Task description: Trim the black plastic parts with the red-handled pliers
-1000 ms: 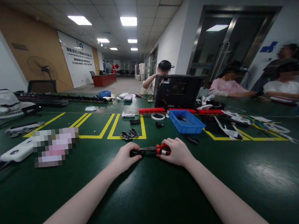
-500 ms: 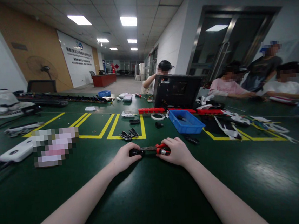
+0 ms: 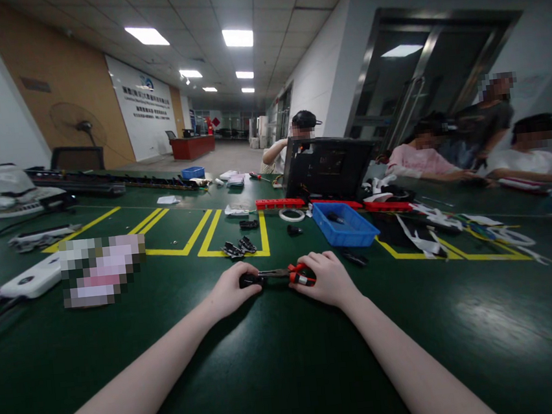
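Note:
My left hand [image 3: 232,290] is closed around a small black part [image 3: 250,280], partly hidden by the thumb and fingers; its exact kind does not show. In my right hand [image 3: 329,278] are red-and-black handled needle-nose pliers [image 3: 296,275]. Their long jaws point left and meet the black part, though I cannot tell how tightly they grip it. Both hands are low over the green table [image 3: 281,362]. Beyond my left hand lie several small black clips [image 3: 238,247] at the edge of a yellow-taped box.
A blue tray [image 3: 364,232] holding dark parts stands beyond my right hand, with a black piece [image 3: 355,258] before it. Behind are a tape roll [image 3: 291,215], red power strips [image 3: 280,203] and a large black case [image 3: 328,168]. Several people sit or stand across the table.
My hands, the pliers and the black part stay almost where they were, with only a tiny shift of the right hand. In the background, the standing person at right has moved slightly.

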`<state>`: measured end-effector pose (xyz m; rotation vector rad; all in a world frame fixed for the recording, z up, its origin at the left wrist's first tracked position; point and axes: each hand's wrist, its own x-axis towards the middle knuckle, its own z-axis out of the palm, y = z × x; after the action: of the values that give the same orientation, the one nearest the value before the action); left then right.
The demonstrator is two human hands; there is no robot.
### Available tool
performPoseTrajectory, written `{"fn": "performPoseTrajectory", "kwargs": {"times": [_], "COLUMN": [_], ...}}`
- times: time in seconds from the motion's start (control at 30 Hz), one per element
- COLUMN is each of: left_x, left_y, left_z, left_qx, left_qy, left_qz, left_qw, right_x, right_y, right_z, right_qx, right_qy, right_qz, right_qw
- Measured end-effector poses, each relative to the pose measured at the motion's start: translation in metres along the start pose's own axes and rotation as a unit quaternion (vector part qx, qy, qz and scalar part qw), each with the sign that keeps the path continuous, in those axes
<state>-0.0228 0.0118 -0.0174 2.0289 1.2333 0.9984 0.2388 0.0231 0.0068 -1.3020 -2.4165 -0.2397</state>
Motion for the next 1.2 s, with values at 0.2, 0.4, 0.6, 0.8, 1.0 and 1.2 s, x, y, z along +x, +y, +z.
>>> {"fn": "performPoseTrajectory", "kwargs": {"times": [0.2,0.4,0.6,0.8,1.0,1.2], "left_x": [-0.0002,-0.0006,-0.0008,-0.0006,-0.0021,-0.0029], "left_y": [-0.0002,0.0001,-0.0008,-0.0025,0.0005,0.0032], "left_z": [0.0018,0.0008,0.0004,0.0005,-0.0010,-0.0017], "left_qx": [0.003,0.006,0.004,0.008,0.038,0.047], "left_qy": [0.025,0.030,0.023,0.006,-0.019,-0.022], "left_qz": [-0.005,-0.009,0.000,0.038,0.058,0.049], "left_qw": [1.000,0.999,1.000,0.999,0.997,0.997], "right_x": [0.0000,0.0010,0.0012,0.0019,0.0023,0.0017], "right_y": [0.0021,0.0015,-0.0001,-0.0019,-0.0021,-0.0010], "right_z": [0.0029,0.0006,-0.0012,-0.0004,-0.0007,-0.0001], "right_qx": [-0.001,-0.008,-0.019,-0.021,-0.017,-0.014], "right_qy": [0.012,-0.005,-0.027,-0.048,-0.056,-0.050], "right_qz": [0.004,-0.003,-0.001,0.013,0.016,0.014], "right_qw": [1.000,1.000,0.999,0.999,0.998,0.999]}}
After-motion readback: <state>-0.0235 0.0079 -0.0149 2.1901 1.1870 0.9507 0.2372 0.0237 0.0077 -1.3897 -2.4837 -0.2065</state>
